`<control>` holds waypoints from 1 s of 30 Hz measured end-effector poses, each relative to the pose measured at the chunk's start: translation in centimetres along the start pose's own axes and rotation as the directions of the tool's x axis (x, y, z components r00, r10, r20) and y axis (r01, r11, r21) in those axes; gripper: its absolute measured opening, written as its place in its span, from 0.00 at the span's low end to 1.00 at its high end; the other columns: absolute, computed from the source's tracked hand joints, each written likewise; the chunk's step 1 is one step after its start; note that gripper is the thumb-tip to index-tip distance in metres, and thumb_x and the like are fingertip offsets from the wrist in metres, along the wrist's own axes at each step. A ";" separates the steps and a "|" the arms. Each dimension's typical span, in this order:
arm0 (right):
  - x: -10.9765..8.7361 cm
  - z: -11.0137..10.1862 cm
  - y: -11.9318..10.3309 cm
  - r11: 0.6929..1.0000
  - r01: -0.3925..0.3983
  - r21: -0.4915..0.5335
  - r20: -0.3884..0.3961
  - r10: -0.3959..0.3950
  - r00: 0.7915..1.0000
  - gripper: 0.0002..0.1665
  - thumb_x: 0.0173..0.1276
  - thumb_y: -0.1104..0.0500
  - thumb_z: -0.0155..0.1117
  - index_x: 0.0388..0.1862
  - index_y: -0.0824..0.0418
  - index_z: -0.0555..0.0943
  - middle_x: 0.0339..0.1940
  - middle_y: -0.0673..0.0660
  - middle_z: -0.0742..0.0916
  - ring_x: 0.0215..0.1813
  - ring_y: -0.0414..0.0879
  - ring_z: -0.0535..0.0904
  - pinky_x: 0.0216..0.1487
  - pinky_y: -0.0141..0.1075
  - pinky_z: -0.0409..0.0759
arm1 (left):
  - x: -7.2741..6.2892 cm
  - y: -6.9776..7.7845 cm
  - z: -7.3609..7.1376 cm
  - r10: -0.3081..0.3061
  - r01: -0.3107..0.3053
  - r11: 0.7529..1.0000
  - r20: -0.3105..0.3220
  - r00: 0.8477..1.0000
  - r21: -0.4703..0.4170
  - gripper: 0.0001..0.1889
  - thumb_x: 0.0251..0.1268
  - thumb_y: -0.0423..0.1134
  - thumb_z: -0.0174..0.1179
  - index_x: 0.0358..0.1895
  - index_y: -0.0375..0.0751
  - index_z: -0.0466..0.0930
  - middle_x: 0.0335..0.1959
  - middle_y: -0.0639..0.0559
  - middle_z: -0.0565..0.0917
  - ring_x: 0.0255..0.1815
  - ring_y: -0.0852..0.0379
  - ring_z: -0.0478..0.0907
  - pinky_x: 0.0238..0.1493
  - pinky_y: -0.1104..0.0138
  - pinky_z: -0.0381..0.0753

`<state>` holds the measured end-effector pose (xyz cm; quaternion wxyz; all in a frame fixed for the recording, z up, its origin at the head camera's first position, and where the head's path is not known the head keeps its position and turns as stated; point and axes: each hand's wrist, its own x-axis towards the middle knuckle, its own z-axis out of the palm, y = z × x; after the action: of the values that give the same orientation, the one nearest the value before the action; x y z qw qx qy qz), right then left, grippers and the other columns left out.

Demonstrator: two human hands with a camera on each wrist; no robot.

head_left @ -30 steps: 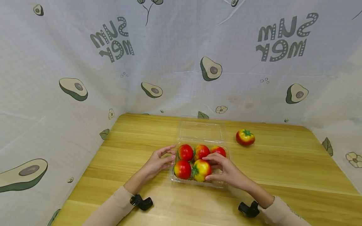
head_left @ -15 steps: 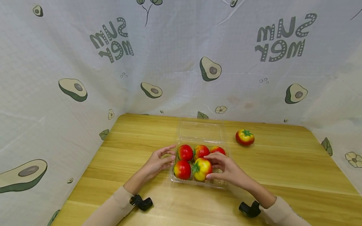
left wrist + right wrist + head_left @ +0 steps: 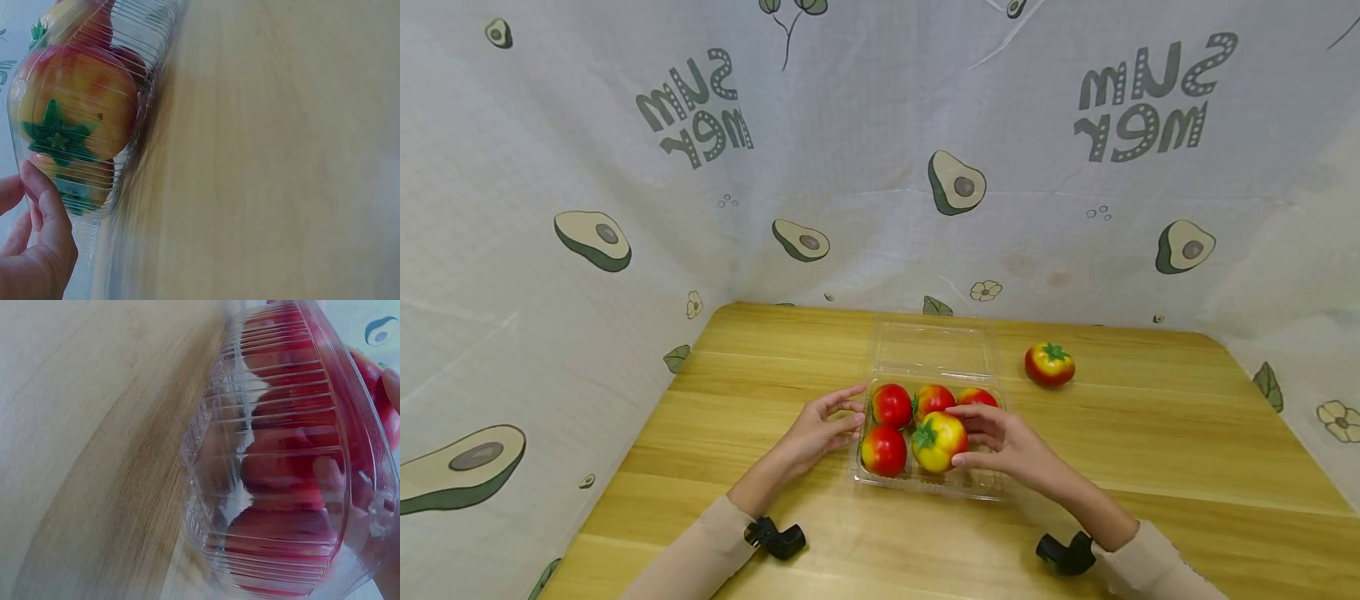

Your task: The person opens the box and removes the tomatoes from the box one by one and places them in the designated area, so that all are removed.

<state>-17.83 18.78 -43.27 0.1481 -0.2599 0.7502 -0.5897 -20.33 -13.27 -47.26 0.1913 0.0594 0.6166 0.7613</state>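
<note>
Rising near the front edge of the box [image 3: 925, 487], the yellow tomato [image 3: 936, 454] is clamped by the right hand [image 3: 1017, 447] — seemingly unseated.

A beige left sleeve [image 3: 688, 546] fills the lower left; the matching right sleeve [image 3: 1150, 562], lower right, bears a faint dark marking [image 3: 1191, 568]. Black bent wrist devices [image 3: 784, 542].

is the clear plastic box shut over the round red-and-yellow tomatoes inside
No, its clear rectangular lid is open, folded back behind the tomatoes.
</note>
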 end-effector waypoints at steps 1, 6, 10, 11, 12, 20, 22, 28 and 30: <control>0.0 0.0 0.0 1.000 0.000 0.007 -0.001 0.000 1.000 0.35 0.63 0.65 0.73 0.66 0.74 0.71 0.65 0.73 0.74 0.57 0.57 0.79 0.58 0.36 0.80 | 0.0 0.0 0.0 0.001 -0.001 1.000 0.002 1.000 0.001 0.29 0.71 0.26 0.58 0.74 0.35 0.64 0.50 0.46 0.76 0.36 0.60 0.80 0.41 0.71 0.84; -0.2 -0.2 -0.1 0.999 0.013 0.039 -0.008 -0.013 1.000 0.34 0.63 0.66 0.73 0.65 0.75 0.71 0.65 0.74 0.73 0.57 0.51 0.80 0.57 0.35 0.80 | 0.0 -0.1 -0.1 0.004 -0.004 1.000 0.007 1.000 0.003 0.29 0.71 0.26 0.58 0.74 0.33 0.64 0.50 0.45 0.76 0.36 0.60 0.80 0.41 0.71 0.84; -0.2 -0.3 -0.2 0.998 0.025 0.053 -0.017 -0.024 1.000 0.34 0.63 0.67 0.72 0.65 0.76 0.71 0.64 0.74 0.73 0.56 0.46 0.80 0.57 0.35 0.80 | 0.0 -0.1 -0.1 0.003 -0.003 1.000 0.009 1.000 -0.005 0.29 0.71 0.26 0.58 0.74 0.33 0.63 0.49 0.46 0.76 0.36 0.60 0.80 0.40 0.72 0.84; -0.2 -0.4 -0.3 0.998 0.025 0.055 -0.019 -0.024 1.000 0.33 0.63 0.68 0.72 0.65 0.76 0.71 0.64 0.75 0.73 0.56 0.46 0.80 0.57 0.34 0.80 | 0.0 -0.1 0.0 0.002 -0.002 1.000 0.008 1.000 -0.008 0.29 0.71 0.26 0.58 0.74 0.33 0.63 0.49 0.46 0.76 0.36 0.60 0.80 0.40 0.72 0.84; -0.3 -0.4 -0.3 0.998 0.024 0.060 -0.021 -0.022 1.000 0.33 0.63 0.68 0.72 0.65 0.77 0.71 0.64 0.75 0.73 0.56 0.45 0.80 0.56 0.35 0.80 | 0.0 -0.1 0.0 0.002 -0.001 1.000 0.007 1.000 -0.010 0.29 0.71 0.26 0.58 0.74 0.34 0.63 0.48 0.47 0.76 0.36 0.60 0.80 0.40 0.72 0.84; -0.6 -0.8 -0.5 0.997 0.020 0.077 -0.040 -0.017 0.999 0.33 0.63 0.69 0.71 0.66 0.76 0.71 0.64 0.74 0.74 0.55 0.46 0.81 0.56 0.35 0.81 | 0.0 0.0 0.1 -0.005 0.005 1.000 -0.003 1.000 -0.020 0.29 0.71 0.26 0.58 0.74 0.35 0.65 0.48 0.47 0.76 0.35 0.59 0.80 0.40 0.70 0.84; -0.6 -0.9 -0.4 0.996 0.017 0.082 -0.045 -0.013 0.999 0.33 0.63 0.70 0.71 0.66 0.76 0.71 0.65 0.74 0.73 0.55 0.46 0.81 0.55 0.35 0.81 | 0.0 0.0 0.1 -0.001 0.001 1.000 0.001 1.000 -0.019 0.29 0.71 0.26 0.58 0.74 0.35 0.64 0.48 0.47 0.76 0.35 0.59 0.80 0.40 0.71 0.84; -0.8 -1.3 -0.4 0.998 -0.004 0.070 -0.073 0.009 0.997 0.34 0.62 0.69 0.72 0.66 0.75 0.71 0.65 0.73 0.74 0.55 0.46 0.82 0.55 0.34 0.81 | 0.0 0.0 0.0 0.008 -0.008 1.000 0.010 1.000 -0.013 0.29 0.72 0.26 0.58 0.74 0.32 0.63 0.47 0.47 0.76 0.35 0.59 0.79 0.40 0.71 0.84; -0.9 -1.4 -0.3 0.998 -0.013 0.061 -0.081 0.018 0.997 0.35 0.62 0.69 0.73 0.66 0.74 0.71 0.66 0.73 0.74 0.54 0.46 0.82 0.55 0.34 0.81 | 0.0 0.0 0.0 0.008 -0.008 1.000 0.012 1.000 -0.011 0.29 0.72 0.26 0.57 0.74 0.32 0.63 0.47 0.46 0.76 0.35 0.60 0.79 0.40 0.71 0.83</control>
<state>-17.81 20.35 -42.66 0.1297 -0.2249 0.7395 -0.6211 -20.30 -13.27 -47.23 0.1921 0.0653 0.6112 0.7650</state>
